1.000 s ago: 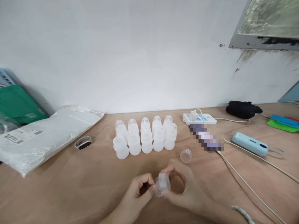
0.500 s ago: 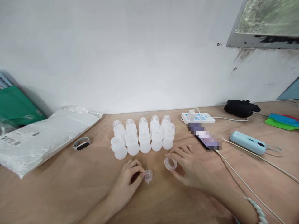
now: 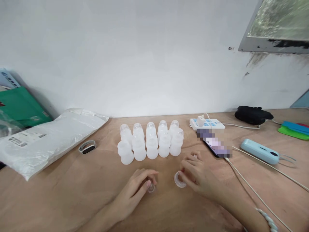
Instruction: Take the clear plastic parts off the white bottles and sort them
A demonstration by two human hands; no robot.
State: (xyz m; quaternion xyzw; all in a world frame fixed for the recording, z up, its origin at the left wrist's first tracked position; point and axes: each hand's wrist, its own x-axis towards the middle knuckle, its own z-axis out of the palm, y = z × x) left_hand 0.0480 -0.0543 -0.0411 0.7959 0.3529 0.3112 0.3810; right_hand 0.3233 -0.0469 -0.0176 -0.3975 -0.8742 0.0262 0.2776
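My left hand (image 3: 135, 188) is closed, with a small clear round silicone piece (image 3: 151, 188) pinched at its fingertips. The fingers partly hide this piece. To the right, the thumb and fingers of my right hand (image 3: 196, 172) grip a clear plastic ring (image 3: 179, 180) by its edge, just above or on the table; I cannot tell which. Beyond both hands stand two rows of small frosted white bottles (image 3: 152, 148), most with clear domed caps. The front-left bottle (image 3: 126, 153) is without a cap.
A white parcel bag (image 3: 58, 129) and a fitness band (image 3: 87, 147) lie left. At right are a power strip (image 3: 217, 124), a phone (image 3: 214, 143) on a cable, a light-blue device (image 3: 259, 150), a black pouch (image 3: 253, 115) and coloured flat pieces (image 3: 293, 129). A wall rises behind.
My left fingers have curled over the clear piece, and its thin stem no longer shows. The ring in my right hand has tipped and come slightly lower. The view has shifted a little.
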